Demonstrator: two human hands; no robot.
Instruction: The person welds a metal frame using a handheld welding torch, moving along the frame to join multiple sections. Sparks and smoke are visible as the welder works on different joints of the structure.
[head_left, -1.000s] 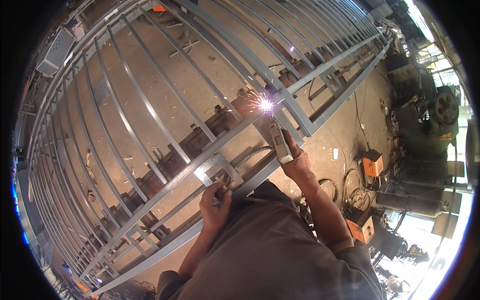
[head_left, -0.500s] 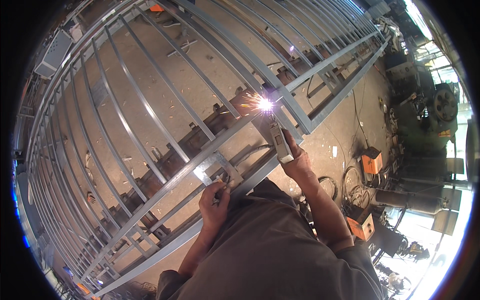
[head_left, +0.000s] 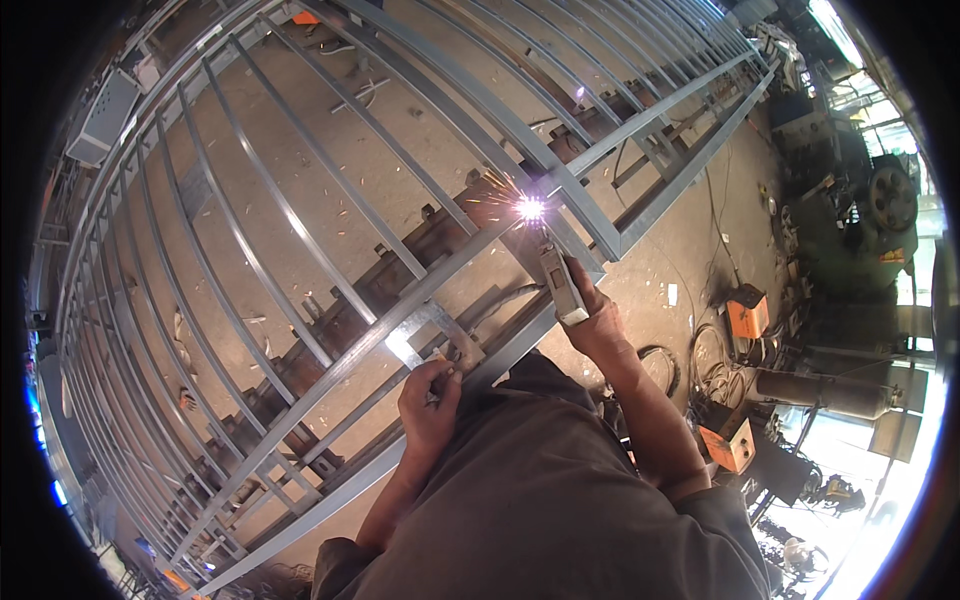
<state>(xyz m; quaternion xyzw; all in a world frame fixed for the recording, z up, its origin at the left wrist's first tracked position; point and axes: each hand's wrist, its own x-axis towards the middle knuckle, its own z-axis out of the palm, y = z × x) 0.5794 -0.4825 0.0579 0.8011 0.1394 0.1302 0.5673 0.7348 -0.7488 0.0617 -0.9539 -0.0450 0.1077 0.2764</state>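
Observation:
My right hand (head_left: 597,325) is wrapped round a boxy pale-grey welding torch (head_left: 563,285). At its far tip a bright white-violet arc (head_left: 530,208) burns, throwing orange sparks up and to the left. The glare hides the exact contact point, where a rail meets the corner of a grey metal frame (head_left: 340,362). Near the frame's front rail, my left hand (head_left: 430,405) is closed, thumb against fingers, round something small I cannot make out. Just beyond those fingers lies a flat L-shaped metal piece (head_left: 462,343).
Dark, rusty beams (head_left: 385,275) run beneath the frame's many bars. On the floor to the right stand orange-and-grey boxes (head_left: 746,318) beside coiled cables (head_left: 712,365). A long dark cylinder (head_left: 825,393) and machinery with a wheel (head_left: 892,197) are at the far right.
The arc keeps burning at nearly the same spot, with a different spray of sparks. Both hands hold almost the same place; the view has shifted slightly.

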